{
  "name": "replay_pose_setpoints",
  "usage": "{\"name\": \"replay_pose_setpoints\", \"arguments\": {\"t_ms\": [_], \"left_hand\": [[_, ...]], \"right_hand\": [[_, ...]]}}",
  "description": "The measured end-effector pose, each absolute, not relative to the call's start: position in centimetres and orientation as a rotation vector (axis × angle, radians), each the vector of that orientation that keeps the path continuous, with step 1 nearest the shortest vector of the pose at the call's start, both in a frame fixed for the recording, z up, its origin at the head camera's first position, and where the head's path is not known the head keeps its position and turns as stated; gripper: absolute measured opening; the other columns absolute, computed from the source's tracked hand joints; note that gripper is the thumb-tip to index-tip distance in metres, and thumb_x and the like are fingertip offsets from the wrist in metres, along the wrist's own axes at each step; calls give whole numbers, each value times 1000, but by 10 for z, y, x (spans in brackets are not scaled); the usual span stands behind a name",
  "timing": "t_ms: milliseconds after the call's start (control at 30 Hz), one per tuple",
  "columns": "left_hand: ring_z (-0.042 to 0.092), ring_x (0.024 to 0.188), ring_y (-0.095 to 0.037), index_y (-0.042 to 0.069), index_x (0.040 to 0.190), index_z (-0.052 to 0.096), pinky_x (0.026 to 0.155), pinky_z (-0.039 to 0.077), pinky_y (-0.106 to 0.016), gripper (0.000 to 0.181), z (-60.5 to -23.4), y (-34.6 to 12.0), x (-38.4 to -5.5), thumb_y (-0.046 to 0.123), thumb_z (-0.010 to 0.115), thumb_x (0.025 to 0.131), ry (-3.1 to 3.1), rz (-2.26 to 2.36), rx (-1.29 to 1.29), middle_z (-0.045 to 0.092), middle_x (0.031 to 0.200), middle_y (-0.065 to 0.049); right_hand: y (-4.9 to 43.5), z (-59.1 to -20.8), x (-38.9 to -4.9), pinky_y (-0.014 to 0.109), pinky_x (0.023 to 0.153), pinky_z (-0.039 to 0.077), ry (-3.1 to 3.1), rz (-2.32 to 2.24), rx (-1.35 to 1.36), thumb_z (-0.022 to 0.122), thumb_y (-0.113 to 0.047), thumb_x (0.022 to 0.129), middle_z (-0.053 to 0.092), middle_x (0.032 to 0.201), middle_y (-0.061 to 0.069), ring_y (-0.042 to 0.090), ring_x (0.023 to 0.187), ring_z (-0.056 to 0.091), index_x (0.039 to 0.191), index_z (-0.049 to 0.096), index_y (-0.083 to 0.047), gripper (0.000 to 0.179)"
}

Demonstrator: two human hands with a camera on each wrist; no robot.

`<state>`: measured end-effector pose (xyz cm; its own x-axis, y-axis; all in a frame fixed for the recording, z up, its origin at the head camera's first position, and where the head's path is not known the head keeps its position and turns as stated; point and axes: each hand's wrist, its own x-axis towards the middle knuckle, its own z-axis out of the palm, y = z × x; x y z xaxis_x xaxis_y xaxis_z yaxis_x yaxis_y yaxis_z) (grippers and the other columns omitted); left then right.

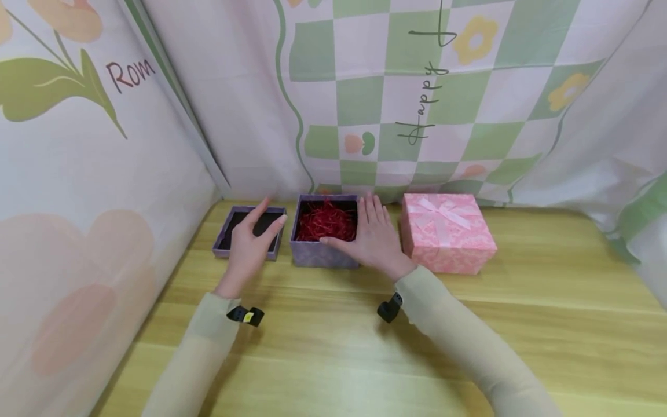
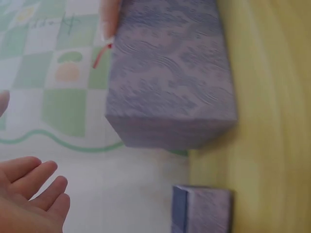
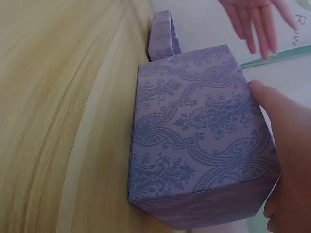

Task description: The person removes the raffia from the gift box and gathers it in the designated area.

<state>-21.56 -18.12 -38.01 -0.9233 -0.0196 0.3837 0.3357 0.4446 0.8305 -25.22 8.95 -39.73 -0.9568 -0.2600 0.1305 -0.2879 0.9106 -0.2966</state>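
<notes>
A purple patterned box point(image 1: 325, 255) stands uncovered, with red shredded paper point(image 1: 326, 222) inside. My right hand point(image 1: 377, 237) lies along its right side, fingers straight and pointing to the back wall. The thumb reaches across to the front rim, seen also on the box point(image 3: 204, 126) in the right wrist view. To the left, a shallow purple lid point(image 1: 222, 253) rests with its dark inside facing up. Over that lid hovers my left hand point(image 1: 248, 240), thumb and fingers spread, holding nothing. Its loosely extended fingers point(image 2: 39, 179) appear beside the box in the left wrist view.
A pink gift box point(image 1: 448, 260) with a ribbon bow stands close to the right of the right hand. Behind everything hangs a green-and-white checked cloth point(image 1: 359, 101). Another printed cloth point(image 1: 78, 174) borders the left side of the wooden table point(image 1: 323, 347).
</notes>
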Motion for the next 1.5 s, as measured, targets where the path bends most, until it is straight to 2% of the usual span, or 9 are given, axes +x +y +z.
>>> {"name": "replay_pose_setpoints", "arguments": {"t_ms": [167, 333, 633, 900, 1067, 1233, 1400, 1500], "left_hand": [[35, 144, -12, 21, 155, 44, 116, 31, -44, 69, -366, -167, -228, 52, 66, 97, -2392, -1444, -343, 44, 156, 3], [32, 145, -10, 22, 157, 42, 116, 31, -42, 73, -353, -153, -243, 57, 64, 96, -2468, -1462, -418, 43, 156, 9], [37, 144, -23, 12, 157, 40, 115, 34, -46, 80, -341, -128, -276, 55, 67, 95, -2697, -1375, -529, 43, 157, -6], [43, 140, -31, 3, 156, 38, 111, 39, -44, 82, -356, -109, -300, 38, 76, 93, -2939, -1251, -686, 47, 153, -15], [45, 137, -32, 0, 156, 37, 111, 39, -43, 87, -373, -99, -308, 37, 79, 90, -3103, -1133, -665, 46, 153, -17], [56, 124, -30, -1, 150, 45, 101, 47, -42, 78, -384, -92, -310, 33, 80, 89, -3259, -1144, -638, 56, 141, -17], [59, 115, -29, 1, 143, 53, 95, 49, -40, 64, -391, -91, -314, 25, 78, 90, -3344, -1107, -639, 61, 134, -16], [59, 115, -29, 2, 144, 53, 95, 49, -40, 62, -395, -89, -318, 25, 75, 91, -3380, -981, -660, 60, 135, -16]], "right_hand": [[89, -399, -254, 47, 123, 5, -2988, 476, 413, 41, -95, 77, 1, 167, 22, 35, 153, -2, 161, 5, 3, 134], [89, -400, -257, 46, 123, 3, -2982, 438, 431, 39, -95, 78, 3, 167, 22, 33, 153, -4, 161, 5, 3, 133], [89, -397, -256, 45, 123, 5, -3003, 350, 455, 38, -95, 78, 4, 167, 23, 33, 153, -1, 160, 8, 4, 133], [89, -398, -256, 44, 123, 4, -3017, 344, 447, 34, -97, 77, 3, 167, 22, 32, 153, -2, 160, 6, 4, 133], [89, -401, -256, 44, 123, 5, -2998, 383, 434, 36, -97, 76, 4, 167, 22, 32, 154, -1, 161, 6, 3, 134], [88, -401, -254, 45, 123, 6, -2976, 412, 432, 37, -97, 75, 6, 167, 23, 34, 154, 3, 161, 7, 3, 135], [88, -402, -255, 44, 123, 6, -2973, 415, 432, 35, -98, 75, 6, 167, 23, 34, 154, 3, 161, 7, 3, 135], [89, -403, -256, 44, 123, 6, -2967, 423, 435, 35, -97, 76, 6, 167, 24, 35, 154, 3, 161, 8, 4, 135]]}}
